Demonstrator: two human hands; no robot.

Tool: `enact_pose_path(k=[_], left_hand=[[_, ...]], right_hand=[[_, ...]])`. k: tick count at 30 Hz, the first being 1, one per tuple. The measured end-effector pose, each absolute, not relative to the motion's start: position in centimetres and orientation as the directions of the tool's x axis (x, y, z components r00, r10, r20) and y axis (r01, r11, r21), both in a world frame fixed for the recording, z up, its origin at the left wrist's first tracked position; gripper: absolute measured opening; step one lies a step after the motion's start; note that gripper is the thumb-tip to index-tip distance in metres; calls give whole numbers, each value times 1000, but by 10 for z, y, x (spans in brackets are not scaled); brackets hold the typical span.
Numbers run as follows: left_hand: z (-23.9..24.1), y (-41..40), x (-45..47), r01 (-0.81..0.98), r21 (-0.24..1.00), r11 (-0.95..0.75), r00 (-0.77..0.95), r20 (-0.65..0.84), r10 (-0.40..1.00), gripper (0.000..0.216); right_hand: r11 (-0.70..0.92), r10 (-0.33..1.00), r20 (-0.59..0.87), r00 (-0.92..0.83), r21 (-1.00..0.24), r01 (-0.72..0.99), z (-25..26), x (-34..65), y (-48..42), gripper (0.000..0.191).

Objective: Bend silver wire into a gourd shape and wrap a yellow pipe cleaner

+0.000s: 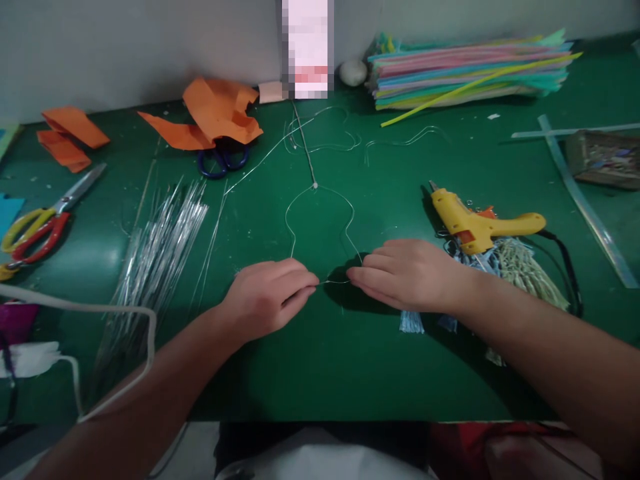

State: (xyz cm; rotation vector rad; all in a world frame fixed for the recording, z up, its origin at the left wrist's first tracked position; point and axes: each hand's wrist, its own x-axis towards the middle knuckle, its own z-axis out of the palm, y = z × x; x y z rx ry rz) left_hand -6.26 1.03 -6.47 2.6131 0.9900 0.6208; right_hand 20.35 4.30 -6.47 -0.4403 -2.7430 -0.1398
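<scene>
A thin wire (353, 212) is bent into a gourd-like outline on the green table, with both hands pinching its near part. My left hand (270, 293) is closed on the wire at the lower left, fingertips together. From the lower right, my right hand (405, 273) grips the same wire between thumb and fingers. A short stretch of wire shows between the two hands. At the far end the outline meets a small pale knot (315, 186), from which a grey wrapped stem (305, 143) runs away from me.
Left are loose wires (160, 247), red-yellow scissors (43, 223), dark-handled scissors (220, 161) and orange paper (220, 110). Right are a yellow glue gun (480, 217), tassels (525, 267), glue sticks (585, 193) and a small box (607, 160). Pipe cleaners (465, 73) lie behind.
</scene>
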Motion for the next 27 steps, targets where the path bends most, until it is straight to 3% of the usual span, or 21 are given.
enact_pose_path(k=[27], left_hand=[[-64,11,-63,556,398,-730,687,275,672,12]], right_hand=[[946,288,349,-892,40,321,-66,204,42,17]])
